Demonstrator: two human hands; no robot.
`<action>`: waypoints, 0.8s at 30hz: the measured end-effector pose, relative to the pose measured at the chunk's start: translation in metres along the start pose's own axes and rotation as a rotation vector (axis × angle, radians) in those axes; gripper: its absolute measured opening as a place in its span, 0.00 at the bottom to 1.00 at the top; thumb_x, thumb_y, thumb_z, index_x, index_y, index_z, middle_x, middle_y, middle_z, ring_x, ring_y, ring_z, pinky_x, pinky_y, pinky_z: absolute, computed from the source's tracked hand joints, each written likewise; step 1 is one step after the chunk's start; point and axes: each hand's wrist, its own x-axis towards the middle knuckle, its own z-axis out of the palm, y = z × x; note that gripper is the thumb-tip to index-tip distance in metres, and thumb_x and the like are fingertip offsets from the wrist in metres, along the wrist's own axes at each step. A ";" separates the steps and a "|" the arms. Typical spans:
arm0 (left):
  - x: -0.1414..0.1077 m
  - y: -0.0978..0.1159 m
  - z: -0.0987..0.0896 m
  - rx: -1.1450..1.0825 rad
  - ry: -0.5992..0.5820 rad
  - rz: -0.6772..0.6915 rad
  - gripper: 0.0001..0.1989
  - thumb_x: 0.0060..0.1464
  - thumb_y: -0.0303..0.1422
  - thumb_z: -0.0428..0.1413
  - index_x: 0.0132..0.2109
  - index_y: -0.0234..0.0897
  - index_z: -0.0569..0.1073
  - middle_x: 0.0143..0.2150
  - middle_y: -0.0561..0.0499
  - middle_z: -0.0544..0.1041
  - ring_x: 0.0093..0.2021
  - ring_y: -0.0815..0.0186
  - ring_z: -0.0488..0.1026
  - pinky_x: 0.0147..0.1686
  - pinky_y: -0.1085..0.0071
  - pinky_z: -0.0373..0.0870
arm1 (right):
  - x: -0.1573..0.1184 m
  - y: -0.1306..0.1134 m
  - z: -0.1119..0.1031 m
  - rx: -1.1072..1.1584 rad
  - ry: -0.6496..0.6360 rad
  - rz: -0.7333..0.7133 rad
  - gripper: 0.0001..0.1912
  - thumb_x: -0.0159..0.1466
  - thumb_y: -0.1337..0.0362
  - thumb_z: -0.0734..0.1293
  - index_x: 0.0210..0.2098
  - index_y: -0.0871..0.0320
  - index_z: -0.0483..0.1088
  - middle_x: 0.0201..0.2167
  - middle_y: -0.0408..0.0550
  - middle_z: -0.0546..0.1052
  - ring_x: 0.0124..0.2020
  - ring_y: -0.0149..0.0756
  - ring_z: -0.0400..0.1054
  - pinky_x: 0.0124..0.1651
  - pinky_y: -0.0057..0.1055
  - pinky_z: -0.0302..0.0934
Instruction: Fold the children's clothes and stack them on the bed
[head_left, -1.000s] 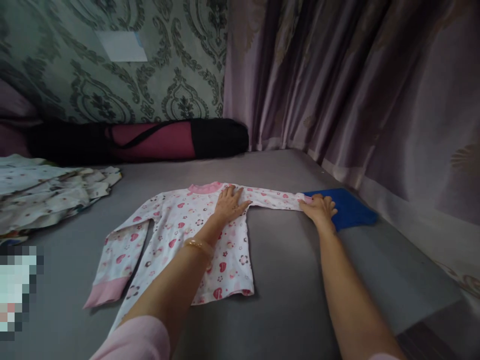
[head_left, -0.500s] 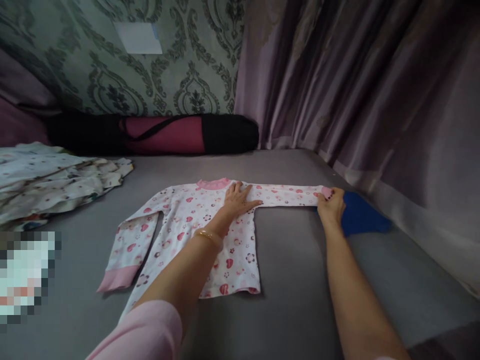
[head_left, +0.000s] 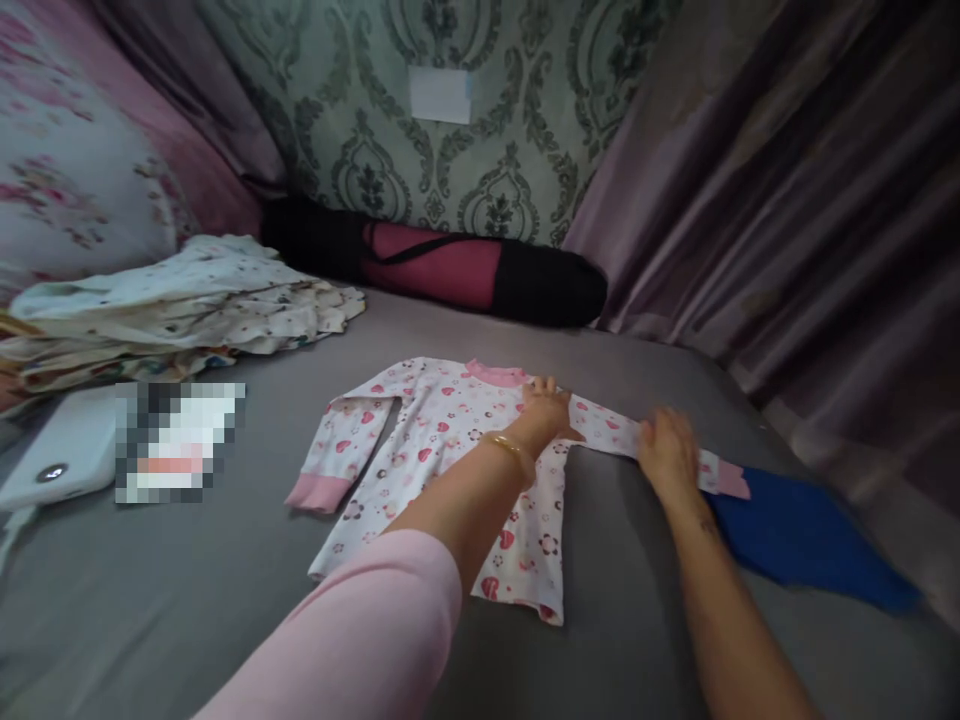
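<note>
Lying off at the far left is a puffy floral-print thing (head_left: 60,190) (I'm guessing pillow), with a heap of ruffled, dotted fabric (head_left: 187,300) slumping next to it. Nearer me, a white gadget (head_left: 64,440) is sitting on the grey sheet (head_left: 172,600) with a cable (head_left: 13,530) coming out, right beside a pixelated patch (head_left: 176,440) I'm having no luck reading.

Going right, the heart-print shirt (head_left: 439,430) is lying flat mid-sheet, pink collar (head_left: 496,374) pointing away from me. Its bent sleeve (head_left: 341,435) is angling back toward me, pink cuff (head_left: 319,493) on the sheet. A black-and-maroon bag (head_left: 435,262) is stretching out behind.

My left hand (head_left: 550,412) is pressing on the shirt by the collar, palm down, fingers (head_left: 551,386) fanned wide and not gripping anything. My right hand (head_left: 669,455) is resting over the stretched sleeve (head_left: 607,425); it's blurring a bit, so I can't tell if those fingers are pinching cloth or just lying on it. Past that, the far cuff (head_left: 733,480) is overlapping a blue cloth (head_left: 810,540).

I'm reading the step in hand as straightening that stretched sleeve, left hand anchoring the body. IMO the next move is calling for steady weight on the left and light, even pressure toward the far cuff on the right, without dragging the blue cloth along.
</note>
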 end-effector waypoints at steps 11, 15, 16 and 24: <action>-0.003 -0.009 0.008 -0.004 0.062 0.007 0.41 0.46 0.55 0.55 0.65 0.45 0.58 0.65 0.40 0.57 0.62 0.47 0.53 0.57 0.50 0.55 | -0.009 -0.066 0.025 0.017 -0.410 0.013 0.35 0.69 0.53 0.39 0.68 0.67 0.47 0.69 0.55 0.48 0.70 0.47 0.37 0.67 0.52 0.33; -0.005 -0.012 0.007 -0.029 0.050 0.019 0.49 0.41 0.62 0.54 0.66 0.45 0.56 0.65 0.39 0.56 0.63 0.46 0.52 0.58 0.49 0.53 | -0.012 -0.024 0.013 -0.148 -0.404 0.122 0.36 0.68 0.52 0.39 0.68 0.66 0.48 0.69 0.55 0.50 0.69 0.51 0.41 0.65 0.58 0.35; -0.005 -0.012 0.007 -0.037 0.046 0.021 0.49 0.40 0.63 0.55 0.66 0.45 0.56 0.66 0.39 0.56 0.63 0.45 0.52 0.58 0.49 0.52 | -0.013 -0.013 0.011 -0.174 -0.396 0.151 0.37 0.68 0.51 0.39 0.68 0.66 0.48 0.69 0.56 0.50 0.68 0.52 0.42 0.65 0.59 0.36; -0.019 -0.028 -0.010 -0.253 0.000 0.166 0.47 0.46 0.59 0.55 0.67 0.39 0.56 0.68 0.36 0.54 0.66 0.45 0.51 0.60 0.51 0.53 | -0.020 0.020 0.014 -0.186 -0.342 0.204 0.38 0.66 0.49 0.41 0.68 0.65 0.48 0.68 0.58 0.50 0.68 0.55 0.42 0.65 0.56 0.40</action>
